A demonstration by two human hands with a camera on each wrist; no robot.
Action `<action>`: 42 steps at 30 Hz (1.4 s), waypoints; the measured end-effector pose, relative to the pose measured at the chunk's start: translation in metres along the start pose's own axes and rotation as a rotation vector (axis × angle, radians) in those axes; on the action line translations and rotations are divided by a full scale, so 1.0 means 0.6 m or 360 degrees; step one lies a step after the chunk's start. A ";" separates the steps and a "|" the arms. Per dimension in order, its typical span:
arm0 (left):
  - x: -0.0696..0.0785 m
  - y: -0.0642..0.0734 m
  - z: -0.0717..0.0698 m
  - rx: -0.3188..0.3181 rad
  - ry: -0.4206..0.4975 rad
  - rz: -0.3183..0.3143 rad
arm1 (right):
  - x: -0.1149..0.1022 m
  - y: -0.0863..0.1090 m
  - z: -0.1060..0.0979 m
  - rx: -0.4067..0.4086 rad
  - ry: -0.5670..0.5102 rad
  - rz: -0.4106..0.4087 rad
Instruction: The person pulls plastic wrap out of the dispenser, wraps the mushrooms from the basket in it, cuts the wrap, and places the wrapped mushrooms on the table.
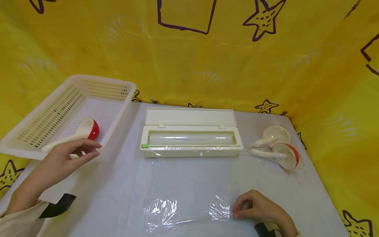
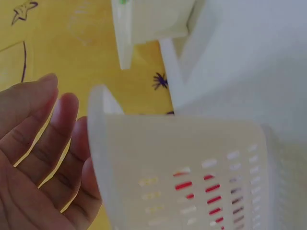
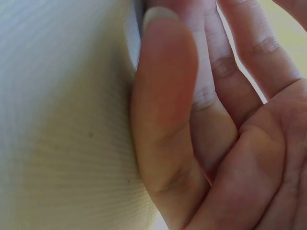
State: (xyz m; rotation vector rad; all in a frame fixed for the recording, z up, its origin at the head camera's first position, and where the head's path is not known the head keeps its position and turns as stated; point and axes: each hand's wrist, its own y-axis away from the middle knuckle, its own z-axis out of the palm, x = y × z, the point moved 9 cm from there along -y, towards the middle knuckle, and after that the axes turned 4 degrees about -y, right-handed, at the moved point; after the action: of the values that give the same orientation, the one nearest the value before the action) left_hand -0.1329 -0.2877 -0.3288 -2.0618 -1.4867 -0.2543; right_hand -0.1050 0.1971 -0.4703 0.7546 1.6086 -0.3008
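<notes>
My right hand (image 1: pixel 260 209) pinches the right edge of a sheet of clear plastic wrap (image 1: pixel 189 210), which lies across the front of the table. In the right wrist view, its thumb (image 3: pixel 165 96) lies along the fingers. At the near side of the white plastic basket (image 1: pixel 118 113), my left hand (image 1: pixel 72 156) hovers at the rim with fingers loosely bent and nothing between them. Inside that basket a ladle (image 1: pixel 86 128) with a red, white-dotted bowl lies with its pale handle toward the left hand. The left wrist view shows the fingers beside the basket's rim (image 2: pixel 98 143).
A cream wrap dispenser (image 1: pixel 190 153) with its lid raised holds a roll of film (image 1: pixel 190 138) at the middle of the table. To its right lie two film-wrapped ladles (image 1: pixel 276 135), one with a red rim. A yellow patterned cloth (image 1: pixel 177 59) hangs behind.
</notes>
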 end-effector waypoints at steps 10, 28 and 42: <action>-0.090 -0.007 -0.028 0.0058 -0.0022 -0.0271 | 0.004 0.001 -0.002 0.0017 0.0004 0.0022; -0.218 -0.004 -0.053 -0.0069 -0.0380 -0.0609 | 0.003 0.000 -0.004 0.0021 0.0027 0.0013; -0.241 -0.016 -0.040 -0.0393 -0.0434 -0.0651 | 0.005 0.000 -0.005 0.0054 0.0020 0.0048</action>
State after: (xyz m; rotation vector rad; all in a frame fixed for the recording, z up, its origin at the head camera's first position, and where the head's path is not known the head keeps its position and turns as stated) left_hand -0.1897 -0.4152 -0.3737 -2.0196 -2.1391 -0.3394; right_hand -0.1075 0.1998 -0.4728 0.8076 1.6061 -0.3028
